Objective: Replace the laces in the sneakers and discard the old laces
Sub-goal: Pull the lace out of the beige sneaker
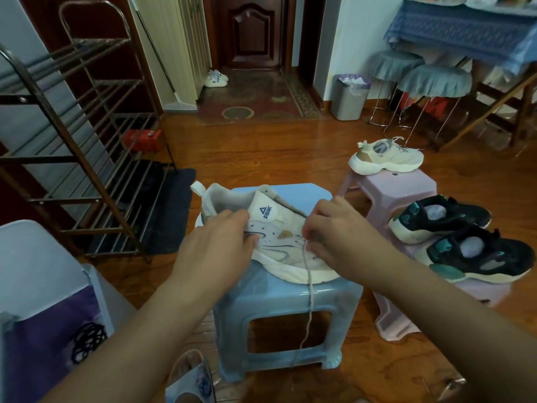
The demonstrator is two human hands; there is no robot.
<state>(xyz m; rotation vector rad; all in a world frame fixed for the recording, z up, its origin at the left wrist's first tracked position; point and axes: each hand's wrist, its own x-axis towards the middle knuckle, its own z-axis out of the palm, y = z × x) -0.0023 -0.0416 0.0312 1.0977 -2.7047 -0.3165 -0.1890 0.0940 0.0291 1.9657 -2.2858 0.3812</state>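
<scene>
Sneaker (276, 239) on near stool (279, 309); second stool (389, 184) behind-right, shoe rack (72, 146) left.

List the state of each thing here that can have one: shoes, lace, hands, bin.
White sneaker: on its side on the blue stool, partly unlaced.
Grey lace: hanging down past the stool's front.
Left hand: holding the sneaker steady.
Right hand: grip pinched on the lace.
Second white sneaker: upright on the pink stool, laced.
Black sneakers: no laces visible.
Grey bin: open, lined, holding paper.
</scene>
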